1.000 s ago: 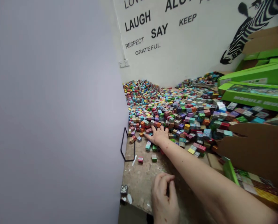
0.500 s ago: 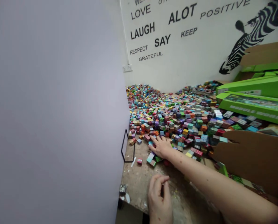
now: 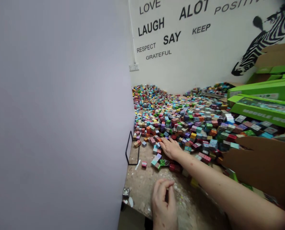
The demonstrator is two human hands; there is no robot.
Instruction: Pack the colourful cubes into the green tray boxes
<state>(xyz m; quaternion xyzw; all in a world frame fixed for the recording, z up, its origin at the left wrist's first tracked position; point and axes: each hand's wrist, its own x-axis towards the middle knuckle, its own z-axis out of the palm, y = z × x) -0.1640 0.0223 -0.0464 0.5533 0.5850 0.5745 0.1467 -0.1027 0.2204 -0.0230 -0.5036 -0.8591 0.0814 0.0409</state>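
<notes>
My right hand (image 3: 171, 149) reaches into the near edge of a large heap of small colourful printed cubes (image 3: 178, 119). Its fingers are stretched forward over the cubes, with the tips by some red and orange ones, and no cube shows in its grasp. Just in front of its wrist lie a pale blue and lilac block (image 3: 156, 159), a green cube (image 3: 164, 163) and a dark red block (image 3: 175, 167). Nearer to me, my left hand (image 3: 164, 201) hovers over the table edge. Its fingers are curled towards the thumb, and whatever may be inside is hidden.
A tall pale panel (image 3: 61, 115) blocks the left side, with a black wire stand (image 3: 126, 153) beside it. A pink cube (image 3: 144, 164) and a grey cube (image 3: 126, 192) lie on the worn table (image 3: 142, 182). Green boxes (image 3: 264, 110) and brown cardboard (image 3: 259, 159) stand at right.
My right hand has drawn slightly right, its fingers now closer together than when spread over the cubes. My left hand keeps its curled shape. The view has shifted slightly.
</notes>
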